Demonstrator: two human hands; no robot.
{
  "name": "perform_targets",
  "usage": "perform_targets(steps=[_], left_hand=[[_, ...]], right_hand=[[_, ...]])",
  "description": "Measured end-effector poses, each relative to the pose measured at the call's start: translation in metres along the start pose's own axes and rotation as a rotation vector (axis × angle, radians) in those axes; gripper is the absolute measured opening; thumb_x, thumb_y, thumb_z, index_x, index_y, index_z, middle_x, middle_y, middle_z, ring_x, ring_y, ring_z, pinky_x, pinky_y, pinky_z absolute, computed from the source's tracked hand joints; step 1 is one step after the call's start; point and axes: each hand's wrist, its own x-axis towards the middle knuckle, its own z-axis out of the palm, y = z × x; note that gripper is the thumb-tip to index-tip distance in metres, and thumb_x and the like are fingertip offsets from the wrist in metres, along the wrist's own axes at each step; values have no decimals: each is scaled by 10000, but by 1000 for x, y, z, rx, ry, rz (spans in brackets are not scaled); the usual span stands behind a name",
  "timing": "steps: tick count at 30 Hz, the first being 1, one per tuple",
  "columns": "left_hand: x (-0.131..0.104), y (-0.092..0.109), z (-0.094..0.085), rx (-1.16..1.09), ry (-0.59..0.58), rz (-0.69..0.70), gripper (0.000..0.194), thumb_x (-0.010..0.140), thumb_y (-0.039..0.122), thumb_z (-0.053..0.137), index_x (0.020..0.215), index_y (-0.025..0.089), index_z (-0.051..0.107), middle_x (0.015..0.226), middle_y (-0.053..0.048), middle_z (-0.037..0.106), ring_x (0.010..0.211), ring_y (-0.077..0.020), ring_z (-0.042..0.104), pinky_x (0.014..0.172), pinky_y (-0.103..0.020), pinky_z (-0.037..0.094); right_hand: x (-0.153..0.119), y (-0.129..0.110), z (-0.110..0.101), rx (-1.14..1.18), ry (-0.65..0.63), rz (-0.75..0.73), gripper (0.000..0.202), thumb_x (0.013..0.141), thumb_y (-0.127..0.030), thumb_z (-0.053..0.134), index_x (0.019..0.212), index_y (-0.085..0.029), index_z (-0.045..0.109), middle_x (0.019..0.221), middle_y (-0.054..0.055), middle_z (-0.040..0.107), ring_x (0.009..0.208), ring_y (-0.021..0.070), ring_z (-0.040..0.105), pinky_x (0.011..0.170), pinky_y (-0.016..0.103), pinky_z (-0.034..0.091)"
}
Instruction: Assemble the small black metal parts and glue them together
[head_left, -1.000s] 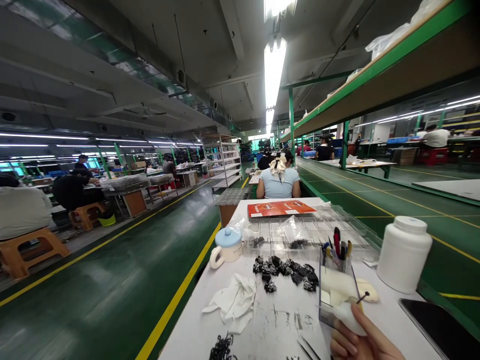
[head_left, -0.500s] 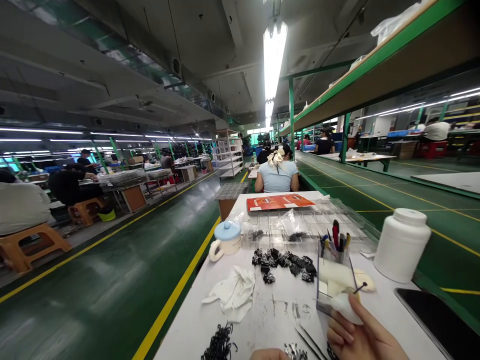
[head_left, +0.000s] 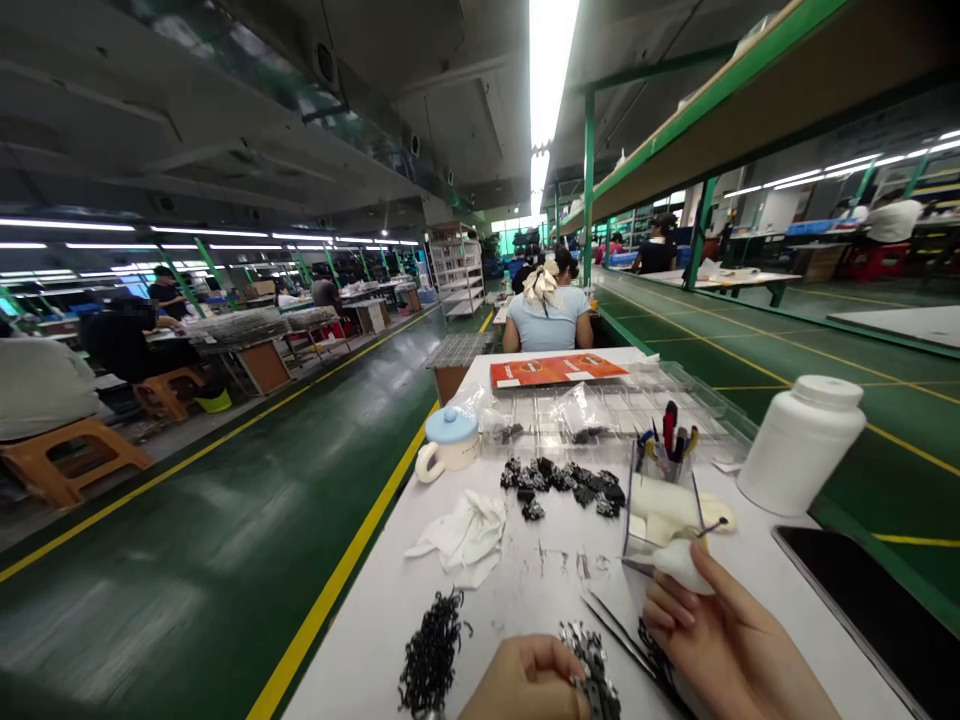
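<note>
My right hand point(head_left: 720, 620) holds a small white squeeze bottle point(head_left: 681, 566) between thumb and fingers; its thin pointed tip faces left and a dark pin-like piece sticks up behind it. My left hand point(head_left: 529, 680) is closed, fingers curled down at a pile of small silvery and black parts point(head_left: 589, 655); what lies between the fingertips is hidden. Between the hands, black tweezers point(head_left: 626, 640) lie on the white table. A heap of small curly black pieces point(head_left: 433, 650) is left of my left hand. More black pieces show partly beneath my right hand.
Clustered black parts point(head_left: 559, 478), a crumpled white cloth point(head_left: 465, 535), a lidded mug point(head_left: 450, 445) and clear trays point(head_left: 517, 440) lie beyond. On the right stand a clear tool holder point(head_left: 664, 500), a white jar point(head_left: 802, 445) and a phone point(head_left: 862, 590). A person point(head_left: 550, 318) sits ahead.
My left hand has come up from the bottom edge to the silvery parts. The right hand still holds the bottle. The view has tilted down, so the table things sit higher.
</note>
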Motion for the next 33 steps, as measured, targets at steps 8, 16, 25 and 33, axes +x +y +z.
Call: perform_targets(steps=[8, 16, 25, 33], left_hand=[[-20, 7, 9, -76, -1, 9, 188, 527, 142, 609, 710, 149, 568, 435, 101, 435, 379, -38, 343, 438, -200, 254], [-21, 15, 6, -21, -71, -59, 156, 575, 132, 628, 715, 148, 562, 438, 103, 449, 413, -39, 376, 454, -187, 274], [-20, 17, 4, -11, -118, -95, 163, 600, 134, 646, 734, 146, 552, 462, 97, 476, 424, -36, 398, 461, -188, 295], [-19, 15, 3, -10, -144, -102, 137, 651, 119, 648, 753, 140, 560, 460, 110, 459, 431, -25, 382, 457, -165, 304]], right_hand=[[-18, -6, 0, -441, -34, -456, 279, 715, -331, 736, 692, -181, 501, 586, -54, 415, 542, 75, 377, 561, 216, 440], [-41, -4, -8, -836, -244, -768, 227, 758, -376, 702, 708, -210, 557, 663, -10, 529, 708, 150, 491, 663, 290, 398], [-45, -3, -18, -1060, -376, -845, 122, 809, -316, 669, 808, -233, 580, 715, 2, 570, 720, 166, 511, 693, 330, 384], [-45, -3, -22, -1103, -497, -875, 59, 842, -206, 617, 891, -217, 586, 755, 15, 550, 723, 179, 504, 710, 365, 384]])
